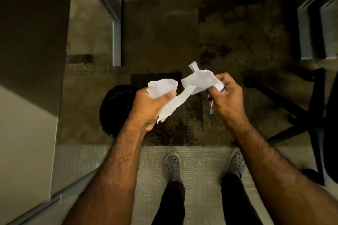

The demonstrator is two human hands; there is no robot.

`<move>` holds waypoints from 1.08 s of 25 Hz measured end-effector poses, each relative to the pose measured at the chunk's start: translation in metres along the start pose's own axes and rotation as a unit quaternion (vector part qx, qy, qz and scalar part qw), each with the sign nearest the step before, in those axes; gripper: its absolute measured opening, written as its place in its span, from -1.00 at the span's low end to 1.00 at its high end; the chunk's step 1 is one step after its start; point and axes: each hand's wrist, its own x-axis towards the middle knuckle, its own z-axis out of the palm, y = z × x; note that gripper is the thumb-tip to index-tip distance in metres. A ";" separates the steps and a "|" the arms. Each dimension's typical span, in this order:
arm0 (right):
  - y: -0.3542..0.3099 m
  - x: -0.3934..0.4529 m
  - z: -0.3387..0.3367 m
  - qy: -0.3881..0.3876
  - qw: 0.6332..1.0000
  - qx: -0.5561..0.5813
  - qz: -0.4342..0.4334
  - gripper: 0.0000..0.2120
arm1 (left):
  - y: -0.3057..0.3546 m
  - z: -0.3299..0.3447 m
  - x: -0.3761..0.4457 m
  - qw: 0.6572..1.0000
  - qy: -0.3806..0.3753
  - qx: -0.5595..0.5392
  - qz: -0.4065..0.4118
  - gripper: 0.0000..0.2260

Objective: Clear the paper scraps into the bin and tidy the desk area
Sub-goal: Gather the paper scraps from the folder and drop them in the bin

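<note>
Overhead, both hands' grip curled on paper scraps (198, 80) — left hand (150, 107), right hand (225, 95) — beside bin (115, 107).

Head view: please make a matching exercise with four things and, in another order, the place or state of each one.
Things:
1. paper scraps
2. bin
3. chair base
4. shoes

Places or states:
A. black, at the right edge
B. grey, on the pale mat
C. white, held in both hands
D. dark and round, on the floor under the left hand

Pairs: 1-C, 2-D, 3-A, 4-B.
</note>
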 end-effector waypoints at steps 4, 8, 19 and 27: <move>0.037 -0.004 0.114 -0.087 0.996 0.013 0.032 -0.82 | -0.055 -0.081 0.024 0.994 0.091 -0.065 0.002 -0.81; 0.101 -0.003 0.245 -0.161 0.984 -0.024 0.073 -0.72 | -0.127 -0.144 0.080 0.972 0.216 -0.093 -0.011 -0.60; 0.192 0.027 0.352 -0.283 0.902 -0.068 0.318 -0.42 | -0.246 -0.214 0.162 0.948 0.249 -0.008 -0.199 -0.59; 0.180 0.031 0.330 -0.260 0.924 -0.110 0.258 -0.46 | -0.229 -0.191 0.150 0.957 0.241 -0.044 -0.155 -0.85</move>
